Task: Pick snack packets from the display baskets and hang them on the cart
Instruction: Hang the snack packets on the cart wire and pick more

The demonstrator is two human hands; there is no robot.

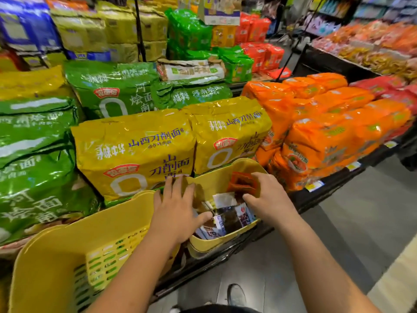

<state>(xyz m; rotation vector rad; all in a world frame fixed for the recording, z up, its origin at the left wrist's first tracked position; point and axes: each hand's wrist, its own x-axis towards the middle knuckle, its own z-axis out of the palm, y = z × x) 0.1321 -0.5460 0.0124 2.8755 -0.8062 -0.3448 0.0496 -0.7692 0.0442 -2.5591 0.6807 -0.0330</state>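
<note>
Two arms (pixel 316 256) reach into the small yellow basket (pixel 216 242), where the left hand (pixel 176 206) lies flat on the snack packets (pixel 228 219) and the right hand (pixel 268 199) pinches an orange packet (pixel 242 182), so picking looks just begun; no cart shows.

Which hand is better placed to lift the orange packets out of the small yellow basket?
The right hand: its thumb and fingers curl around the orange packets at the far side of the yellow basket. The left hand lies spread over its left rim, away from them.
</note>
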